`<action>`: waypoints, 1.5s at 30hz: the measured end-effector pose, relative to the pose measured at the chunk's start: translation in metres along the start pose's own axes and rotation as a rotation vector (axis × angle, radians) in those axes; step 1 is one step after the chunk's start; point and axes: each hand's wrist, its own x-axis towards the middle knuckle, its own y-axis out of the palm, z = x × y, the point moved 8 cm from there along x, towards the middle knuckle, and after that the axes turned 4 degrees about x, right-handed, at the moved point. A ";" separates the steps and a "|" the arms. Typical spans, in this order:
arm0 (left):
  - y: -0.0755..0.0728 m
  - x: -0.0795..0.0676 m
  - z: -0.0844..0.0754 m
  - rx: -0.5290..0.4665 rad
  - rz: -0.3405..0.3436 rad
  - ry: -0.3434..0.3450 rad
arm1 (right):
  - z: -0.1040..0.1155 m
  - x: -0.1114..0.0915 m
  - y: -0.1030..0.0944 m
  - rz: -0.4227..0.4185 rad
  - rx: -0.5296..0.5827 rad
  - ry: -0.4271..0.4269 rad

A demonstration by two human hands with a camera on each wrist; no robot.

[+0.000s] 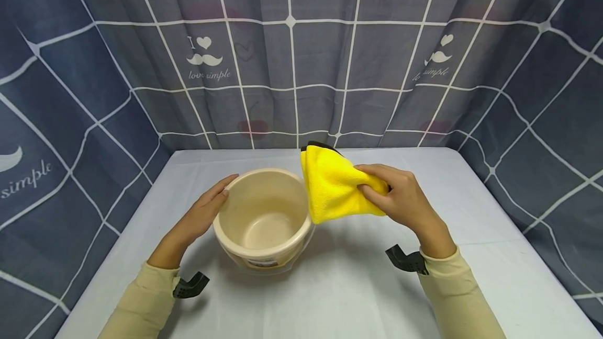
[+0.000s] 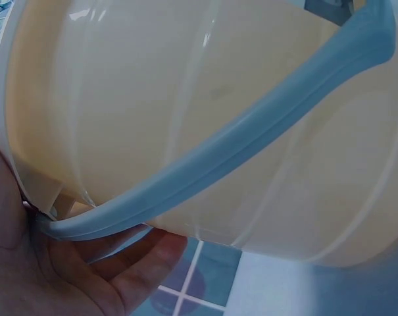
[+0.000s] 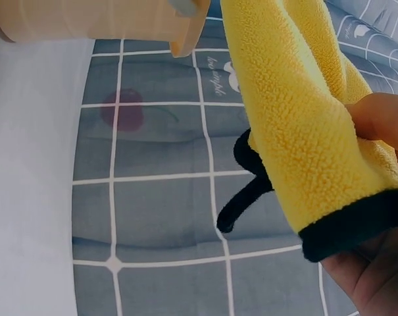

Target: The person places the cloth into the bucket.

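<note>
A cream plastic bucket (image 1: 264,213) stands left of the middle of the table, its mouth facing up toward the head camera. My left hand (image 1: 204,211) holds it at the left side of the rim. In the left wrist view, the bucket's blue-grey handle (image 2: 205,164) slants down along the outer wall, and the left fingers (image 2: 149,276) lie against that wall. A folded yellow towel (image 1: 336,184) with black edging is pinched between the thumb and fingers of my right hand (image 1: 400,195). The towel hangs beside the bucket's right rim and overlaps it in the head view.
A white cloth covers the table (image 1: 358,297). Grey-blue checked curtains (image 1: 264,67) enclose it at the back and both sides. Black straps (image 1: 407,260) are fastened at both wrists over beige sleeves (image 1: 461,297). The bucket's front bears a small label (image 1: 263,262).
</note>
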 end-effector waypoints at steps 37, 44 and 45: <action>0.002 0.000 -0.001 0.000 0.003 -0.005 | 0.012 0.014 0.020 0.004 0.053 0.010; 0.001 0.000 -0.001 -0.002 0.000 0.003 | 0.015 0.018 0.026 0.033 0.057 0.006; 0.001 0.000 -0.001 -0.001 -0.001 0.003 | 0.016 0.019 0.027 0.037 0.058 0.002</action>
